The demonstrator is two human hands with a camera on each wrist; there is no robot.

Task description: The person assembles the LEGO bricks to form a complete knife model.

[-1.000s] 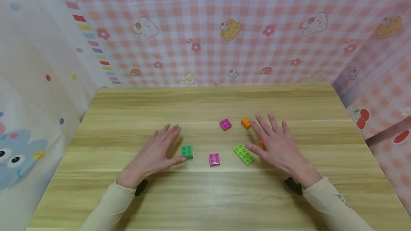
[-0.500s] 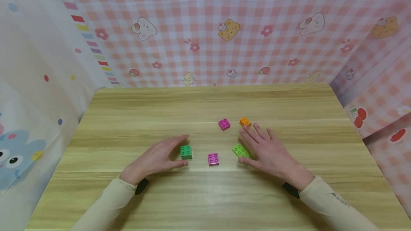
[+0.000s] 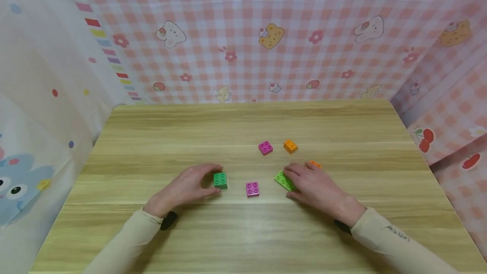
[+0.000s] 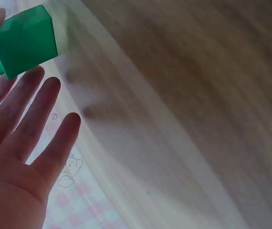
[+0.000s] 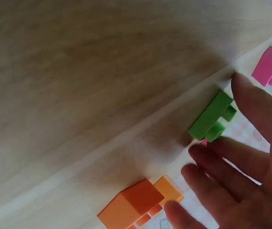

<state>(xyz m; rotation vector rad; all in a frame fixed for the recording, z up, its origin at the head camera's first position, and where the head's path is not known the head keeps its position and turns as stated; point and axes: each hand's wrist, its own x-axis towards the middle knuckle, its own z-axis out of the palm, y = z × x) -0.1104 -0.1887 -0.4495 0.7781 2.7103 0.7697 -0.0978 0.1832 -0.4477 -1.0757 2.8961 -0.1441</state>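
My left hand (image 3: 182, 191) reaches around a green toy building brick (image 3: 220, 180), thumb on its near side and fingers beyond it. In the left wrist view the green brick (image 4: 26, 43) sits between thumb and fingertips, the other fingers extended. Over a longer lime green brick (image 3: 283, 179) is my right hand (image 3: 321, 191), covering its right end. The right wrist view has that lime brick (image 5: 212, 114) between the spread thumb and fingertips, a gap showing at the thumb. An orange brick (image 3: 315, 164) peeks out behind the right hand's knuckles.
Between the hands lies a pink brick (image 3: 253, 189). Farther back are a magenta brick (image 3: 265, 147) and another orange brick (image 3: 291, 146). All rest on a wooden table (image 3: 243, 240), with a checked curtain (image 3: 228, 20) behind its far edge.
The left hand has come right, bringing thumb and fingers to either side of the green brick. The right hand has moved left and nearer over the lime brick, its fingers drawing in.
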